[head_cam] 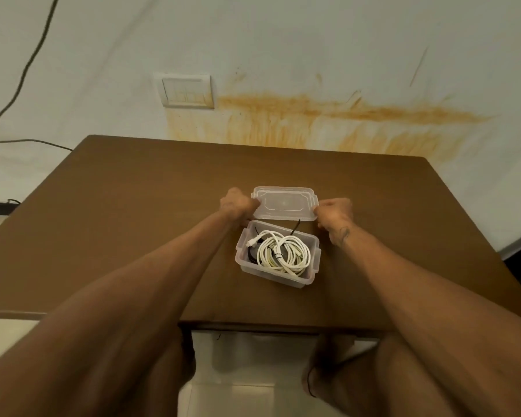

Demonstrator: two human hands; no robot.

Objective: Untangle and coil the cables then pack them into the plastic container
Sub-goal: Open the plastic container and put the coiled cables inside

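Nearest the camera, two bare forearms are stretched forward over the near edge of the brown table. Beyond them the plastic container is seen standing open, with the coiled white cable lying inside and a black cable apparently tucked beneath it, though little of that is visible. Just behind the container, the clear lid is held by its two short ends: the left hand grips the left end and the right hand the right, fingers curled round the rim. The lid's long axis runs left to right, roughly matching the container's. The container lies toward the person from the lid, so a short pull back is judged to be needed. Bare tabletop is left on both sides, well away from the edges.
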